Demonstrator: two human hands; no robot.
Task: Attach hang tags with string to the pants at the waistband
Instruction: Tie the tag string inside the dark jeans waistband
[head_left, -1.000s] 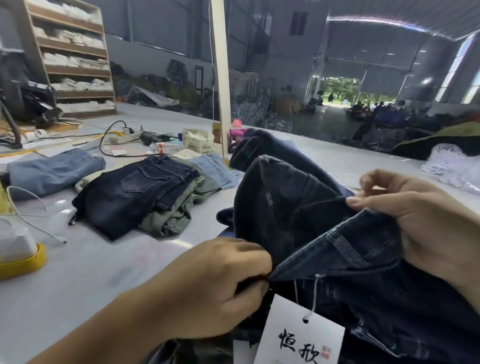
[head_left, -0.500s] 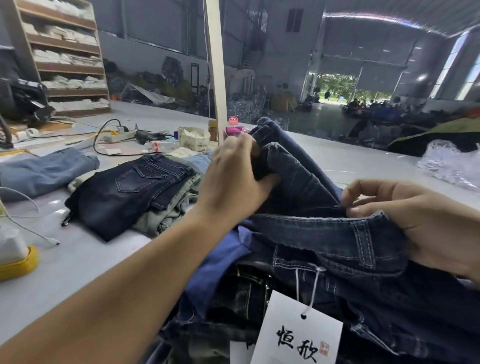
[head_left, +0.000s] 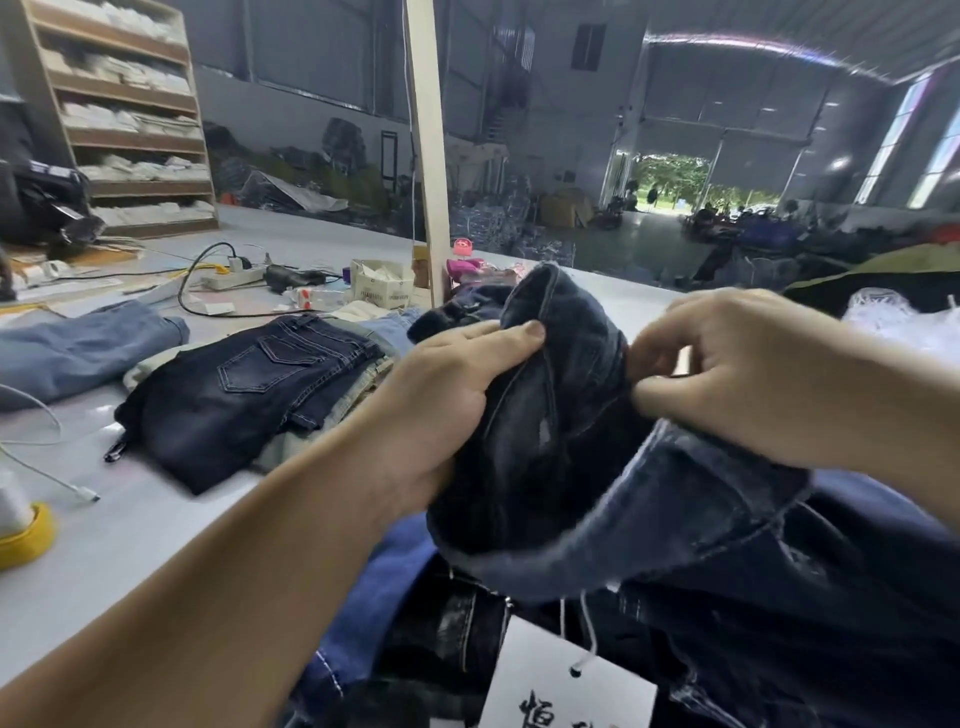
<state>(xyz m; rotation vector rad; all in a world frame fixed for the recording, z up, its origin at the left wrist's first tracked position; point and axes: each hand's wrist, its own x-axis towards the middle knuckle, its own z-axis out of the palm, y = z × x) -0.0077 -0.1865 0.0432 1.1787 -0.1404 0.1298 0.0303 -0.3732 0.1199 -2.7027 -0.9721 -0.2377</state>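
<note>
Both hands grip one pair of dark denim pants, lifted above the heap at the near edge of the white table; the left hand is closed around a bunched fold at about nine o'clock of the garment, thumb pressed on top; the right hand is at about two o'clock of it, fingers curled and pinched on the fabric edge, thumb tip meeting the forefinger. The pants sag between the two hands, slightly blurred. At six o'clock, low in view, a white hang tag with black characters hangs on a white string from the denim above it; the tag rests on other dark jeans in the heap. Out at ten o'clock a folded stack of jeans lies on the table, well apart from the hands; a power strip and a small carton sit farther off near eleven o'clock; a wooden shelf unit stands beyond.
</note>
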